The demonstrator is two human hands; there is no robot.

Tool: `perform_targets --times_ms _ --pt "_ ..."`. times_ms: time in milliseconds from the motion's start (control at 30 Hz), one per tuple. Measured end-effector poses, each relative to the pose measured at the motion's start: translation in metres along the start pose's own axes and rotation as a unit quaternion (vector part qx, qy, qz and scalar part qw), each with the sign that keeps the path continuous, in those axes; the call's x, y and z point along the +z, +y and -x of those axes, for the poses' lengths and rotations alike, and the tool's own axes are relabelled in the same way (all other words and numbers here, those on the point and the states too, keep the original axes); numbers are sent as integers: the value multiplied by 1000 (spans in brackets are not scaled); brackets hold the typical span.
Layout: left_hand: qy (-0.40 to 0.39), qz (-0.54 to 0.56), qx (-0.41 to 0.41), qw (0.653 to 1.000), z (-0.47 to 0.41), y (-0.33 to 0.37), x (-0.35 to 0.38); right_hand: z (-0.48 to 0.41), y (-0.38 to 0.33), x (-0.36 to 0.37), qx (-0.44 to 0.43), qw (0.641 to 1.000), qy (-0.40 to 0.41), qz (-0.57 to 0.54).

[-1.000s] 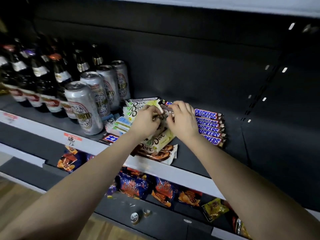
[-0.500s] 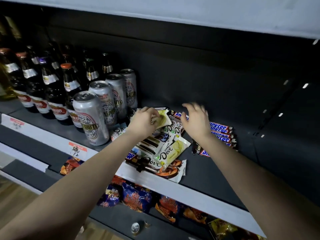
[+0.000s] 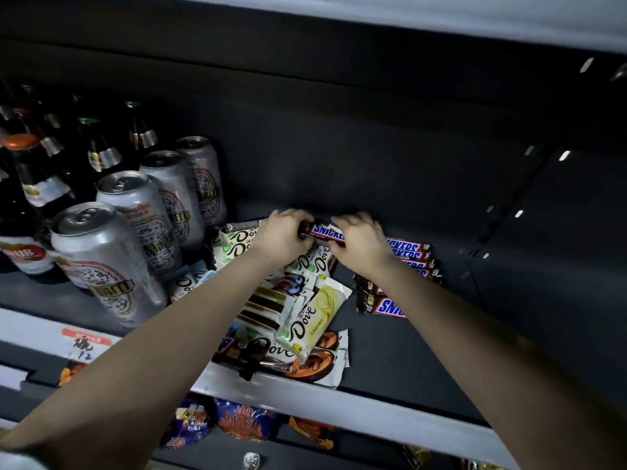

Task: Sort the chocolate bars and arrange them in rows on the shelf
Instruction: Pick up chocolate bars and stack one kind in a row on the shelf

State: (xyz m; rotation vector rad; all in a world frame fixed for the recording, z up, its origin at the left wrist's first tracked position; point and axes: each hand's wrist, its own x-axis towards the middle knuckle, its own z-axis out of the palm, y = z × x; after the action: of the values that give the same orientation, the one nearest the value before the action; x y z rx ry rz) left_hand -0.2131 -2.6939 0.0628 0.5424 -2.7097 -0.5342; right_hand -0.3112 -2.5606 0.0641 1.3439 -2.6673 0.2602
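1. The dark grey shelf [image 3: 424, 351] runs across the whole view, with a pale rail [image 3: 339, 405] along its front edge and a bare stretch on its right side.
2. On the left of the shelf stand dark glass bottles [image 3: 30, 184]. Just beside them, a file of silver beer cans [image 3: 101, 262] runs from the front rail toward the back wall.
3. On the lower level, under the rail, lie bright snack bags [image 3: 244, 424], partly hidden by the forearms.
4. A loose heap of Dove bars [image 3: 314, 317] fills the middle of the shelf, from just right of the cans down to the rail. The bars overlap at mixed angles, and a pale yellow one lies tilted on top.
5. Right of the heap, a row of Snickers bars [image 3: 412, 256] lies side by side near the back. The right wrist covers their left ends. One more Snickers [image 3: 383, 305] lies in front of the row, near the heap but apart from it.
6. The left hand [image 3: 283, 237] and the right hand [image 3: 361, 245] meet over the back of the heap, near the rear wall.
7. Between them is a single Snickers bar [image 3: 325, 232], lying crosswise and dipping slightly to the right. The left fingers curl round its left end, and the right fingers curl over its right part, hiding the last letters of the name.
8. A small orange-and-white price label [image 3: 84, 344] sits on the rail at the left — its writing is too blurred to read.
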Motion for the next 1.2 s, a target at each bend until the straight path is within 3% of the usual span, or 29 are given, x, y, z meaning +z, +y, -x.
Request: perform_targets --times_ms 267,433,600,733,1000,1200 --pt "-4 -4 9 1000 -11 -1 8 -7 1 11 4 1000 -21 11" --pt "50 22 47 997 -13 -3 4 -9 1 7 -8 1000 23 -6" --pt "102 66 48 991 -11 -7 -12 -12 -7 3 -10 990 123 -68" --pt "141 87 40 985 -2 -10 -28 -11 -14 -1 -19 988 135 -75" --pt "149 89 39 984 16 5 -32 12 -7 -12 -20 985 152 -82" --pt "141 91 86 982 30 29 -17 49 18 -18 -21 980 192 -54"
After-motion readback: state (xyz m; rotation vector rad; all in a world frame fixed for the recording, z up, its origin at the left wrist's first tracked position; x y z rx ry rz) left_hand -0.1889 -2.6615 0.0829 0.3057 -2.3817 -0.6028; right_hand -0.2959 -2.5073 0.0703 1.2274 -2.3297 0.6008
